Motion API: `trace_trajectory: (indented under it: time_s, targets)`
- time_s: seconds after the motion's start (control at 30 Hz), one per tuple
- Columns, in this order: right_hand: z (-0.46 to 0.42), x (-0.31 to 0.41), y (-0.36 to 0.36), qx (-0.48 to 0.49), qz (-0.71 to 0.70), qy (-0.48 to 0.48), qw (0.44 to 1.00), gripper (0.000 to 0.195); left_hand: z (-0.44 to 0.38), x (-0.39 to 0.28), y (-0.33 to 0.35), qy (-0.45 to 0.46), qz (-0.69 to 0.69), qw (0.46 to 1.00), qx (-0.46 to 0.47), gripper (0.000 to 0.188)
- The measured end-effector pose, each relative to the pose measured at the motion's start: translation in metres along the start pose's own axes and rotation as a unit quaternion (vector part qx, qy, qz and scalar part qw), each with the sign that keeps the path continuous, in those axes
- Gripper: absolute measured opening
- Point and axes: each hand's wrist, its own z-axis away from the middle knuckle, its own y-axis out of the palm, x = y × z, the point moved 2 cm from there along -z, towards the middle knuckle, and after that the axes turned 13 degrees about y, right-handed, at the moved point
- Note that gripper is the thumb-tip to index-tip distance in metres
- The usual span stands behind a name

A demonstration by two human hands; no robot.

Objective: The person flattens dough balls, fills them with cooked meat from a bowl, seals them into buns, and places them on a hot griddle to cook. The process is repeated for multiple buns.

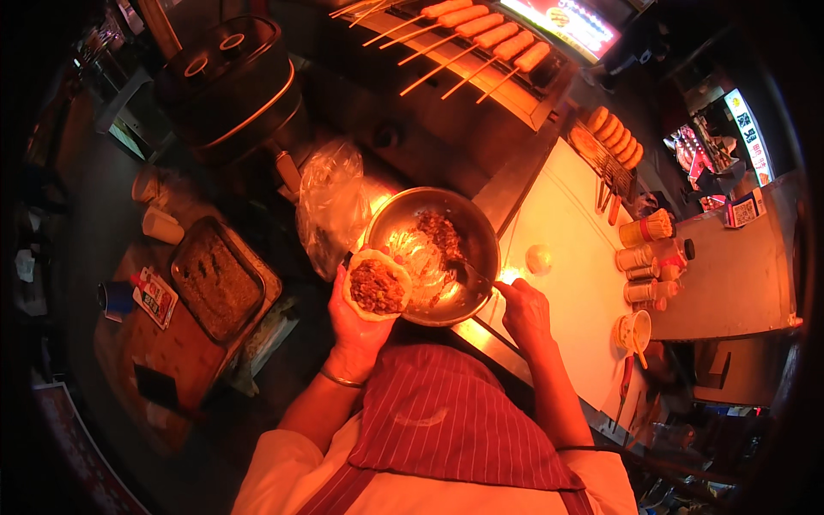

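Note:
A round piece of dough topped with minced filling [377, 286] rests in my left hand [360, 328], at the near left rim of a metal mixing bowl [473, 212]. Inside the bowl lies more minced filling [439, 233], with smears of it over the bottom. My right hand [524, 315] grips the handle of a spoon-like utensil [473, 278] at the bowl's right side; its dark head is down in the bowl. A clear plastic bag [329, 199] stands against the bowl's left side. On the white worktop [566, 238], a small pale round mound [539, 259] lies right of the bowl.
Skewered sausages [479, 24] line a grill at the top. Round cakes sit on a wire rack [602, 158] at the upper right. Jars [637, 259] and a cup [633, 329] stand along the right edge. At left, a wooden table [187, 360] bears a metal tray [219, 278].

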Motion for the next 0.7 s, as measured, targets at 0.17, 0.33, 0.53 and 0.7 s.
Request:
trace_trajectory:
  time_s: [0.17, 0.33, 0.53, 0.7]
  targets:
    - [-0.019, 0.002, 0.014, -0.032, 0.0, -0.019, 0.999, 0.035, -0.001, 0.002, -0.004, 0.001, -0.014, 1.0, 0.005, 0.045]
    - [-0.015, 0.009, -0.005, -0.043, -0.053, -0.005, 0.998, 0.036, 0.0, -0.003, -0.008, 0.017, -0.029, 0.999, 0.008, 0.045]
    - [-0.012, -0.002, 0.028, -0.046, -0.044, -0.028, 0.998, 0.038, 0.003, -0.001, 0.002, 0.004, -0.013, 1.0, 0.012, 0.045]
    - [-0.006, -0.003, 0.03, -0.05, -0.034, -0.018, 0.998, 0.04, 0.006, 0.0, 0.014, 0.006, -0.013, 1.0, 0.019, 0.047]
